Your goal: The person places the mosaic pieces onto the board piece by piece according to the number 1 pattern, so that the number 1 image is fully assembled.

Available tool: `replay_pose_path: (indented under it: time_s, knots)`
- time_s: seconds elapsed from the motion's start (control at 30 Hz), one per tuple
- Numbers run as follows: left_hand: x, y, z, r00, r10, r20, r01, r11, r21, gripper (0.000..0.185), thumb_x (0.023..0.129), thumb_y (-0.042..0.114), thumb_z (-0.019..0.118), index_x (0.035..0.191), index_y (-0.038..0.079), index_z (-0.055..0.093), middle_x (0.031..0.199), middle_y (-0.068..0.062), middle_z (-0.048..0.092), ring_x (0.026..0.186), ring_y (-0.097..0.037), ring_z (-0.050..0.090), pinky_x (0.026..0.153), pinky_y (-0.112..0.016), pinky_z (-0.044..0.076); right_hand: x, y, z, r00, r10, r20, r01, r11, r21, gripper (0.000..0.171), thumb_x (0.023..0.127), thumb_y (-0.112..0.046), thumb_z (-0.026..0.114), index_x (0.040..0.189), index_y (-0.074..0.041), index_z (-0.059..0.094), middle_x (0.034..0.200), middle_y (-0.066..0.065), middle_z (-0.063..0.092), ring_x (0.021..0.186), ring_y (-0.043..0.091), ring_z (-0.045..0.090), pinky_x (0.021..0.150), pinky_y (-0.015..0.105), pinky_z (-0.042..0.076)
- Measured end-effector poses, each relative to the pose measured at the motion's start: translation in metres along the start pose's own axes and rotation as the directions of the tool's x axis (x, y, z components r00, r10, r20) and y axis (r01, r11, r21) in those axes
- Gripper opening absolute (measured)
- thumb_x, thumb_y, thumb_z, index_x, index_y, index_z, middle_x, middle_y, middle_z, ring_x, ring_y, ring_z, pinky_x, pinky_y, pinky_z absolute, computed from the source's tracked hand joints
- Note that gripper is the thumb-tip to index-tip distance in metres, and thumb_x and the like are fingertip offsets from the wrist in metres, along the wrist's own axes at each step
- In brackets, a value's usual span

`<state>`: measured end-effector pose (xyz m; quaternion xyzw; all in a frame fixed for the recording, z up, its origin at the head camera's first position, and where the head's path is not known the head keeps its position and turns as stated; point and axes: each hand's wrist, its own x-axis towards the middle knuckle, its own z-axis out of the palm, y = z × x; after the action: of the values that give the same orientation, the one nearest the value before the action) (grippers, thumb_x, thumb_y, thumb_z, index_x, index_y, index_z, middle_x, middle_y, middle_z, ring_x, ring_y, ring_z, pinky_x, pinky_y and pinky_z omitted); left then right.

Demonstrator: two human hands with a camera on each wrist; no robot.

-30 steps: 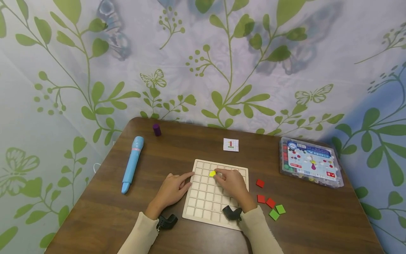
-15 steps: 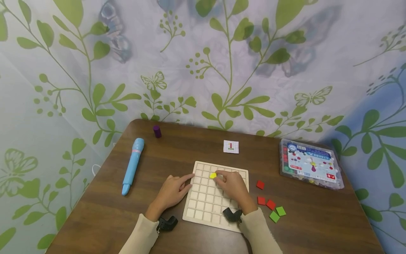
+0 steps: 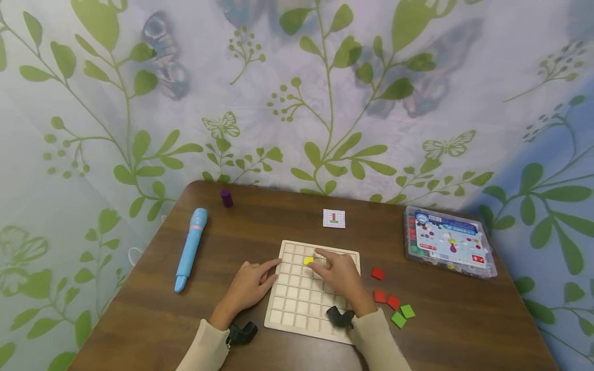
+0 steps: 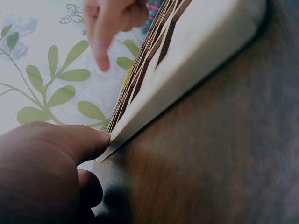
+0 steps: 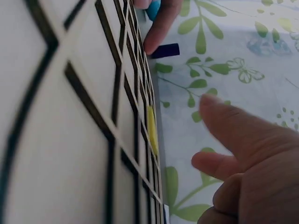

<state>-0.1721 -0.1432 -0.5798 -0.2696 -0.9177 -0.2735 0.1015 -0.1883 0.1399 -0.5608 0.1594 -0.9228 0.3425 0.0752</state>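
Observation:
A wooden grid board (image 3: 297, 293) lies flat on the table. One yellow square tile (image 3: 308, 260) sits in its upper part, seen edge-on in the right wrist view as a thin yellow strip (image 5: 152, 129). Above the board my right hand (image 3: 341, 275) hovers beside the tile, thumb and forefinger spread with nothing between them; the right wrist view shows a gap between fingers and tile. My left hand (image 3: 248, 283) touches the board's left edge with a fingertip, which the left wrist view also shows on the rim.
Red tiles (image 3: 379, 296) and green tiles (image 3: 398, 319) lie right of the board. Behind it is a small pattern card (image 3: 334, 218). A clear plastic case (image 3: 450, 242) stands at right; a blue microphone-shaped toy (image 3: 190, 252) and a purple cylinder (image 3: 226, 198) are at left.
My right hand has let go of the yellow tile, its thumb and forefinger parting. The tile stays on the board. My left hand keeps its place at the edge, and the head view tilts slightly.

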Motion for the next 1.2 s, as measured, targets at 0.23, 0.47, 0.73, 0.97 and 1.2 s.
replay_pose_path:
  time_s: [0.23,0.47,0.73,0.97,1.2]
  knots:
    - [-0.001,-0.001,0.002,0.999,0.02,-0.033,-0.02,1.0,-0.009,0.038,0.096,0.021,0.072,0.134,0.017,0.069,0.059,0.023,0.027,0.052,0.002,0.025,0.07,-0.031,0.029,-0.008,-0.001,-0.024,0.994,0.026,-0.11,-0.015,0.996,0.092,0.046,0.085,-0.036,0.085,0.122,-0.01,0.076,0.052,-0.015,0.031,0.047,0.0,0.021,0.045,0.023,0.023]
    - [-0.001,-0.003,0.002,1.0,0.007,-0.02,-0.008,1.0,-0.014,0.037,0.097,0.022,0.072,0.134,0.017,0.07,0.059,0.024,0.026,0.051,0.002,0.023,0.068,-0.032,0.028,-0.022,0.004,-0.053,0.985,0.075,-0.157,-0.061,0.993,0.097,0.041,0.086,-0.034,0.085,0.119,-0.011,0.078,0.052,-0.013,0.031,0.047,0.002,0.021,0.046,0.024,0.024]
    - [0.001,-0.002,0.003,1.0,-0.009,-0.005,0.009,1.0,-0.025,0.037,0.098,0.023,0.071,0.135,0.018,0.069,0.058,0.024,0.026,0.05,0.001,0.024,0.069,-0.032,0.029,-0.043,0.027,-0.082,0.952,0.172,-0.252,-0.15,0.983,0.106,0.033,0.087,-0.029,0.084,0.115,-0.013,0.079,0.053,-0.007,0.034,0.044,0.008,0.027,0.042,0.028,0.027]
    - [0.001,-0.004,0.003,1.0,-0.008,-0.02,0.008,1.0,-0.024,0.037,0.097,0.022,0.072,0.133,0.018,0.07,0.058,0.024,0.026,0.051,0.001,0.024,0.069,-0.032,0.029,-0.064,0.05,-0.093,0.952,0.232,-0.199,-0.235,0.972,0.011,0.036,0.088,-0.033,0.082,0.116,-0.01,0.078,0.053,-0.007,0.036,0.045,0.01,0.03,0.043,0.029,0.029]
    - [0.001,-0.003,0.004,1.0,0.005,-0.021,-0.005,1.0,-0.021,0.036,0.096,0.022,0.073,0.132,0.016,0.07,0.058,0.024,0.027,0.051,0.001,0.025,0.068,-0.032,0.029,-0.076,0.068,-0.104,0.938,0.327,-0.116,-0.334,0.942,-0.046,0.038,0.09,-0.031,0.081,0.12,-0.009,0.076,0.054,-0.003,0.038,0.048,0.015,0.034,0.045,0.03,0.03]
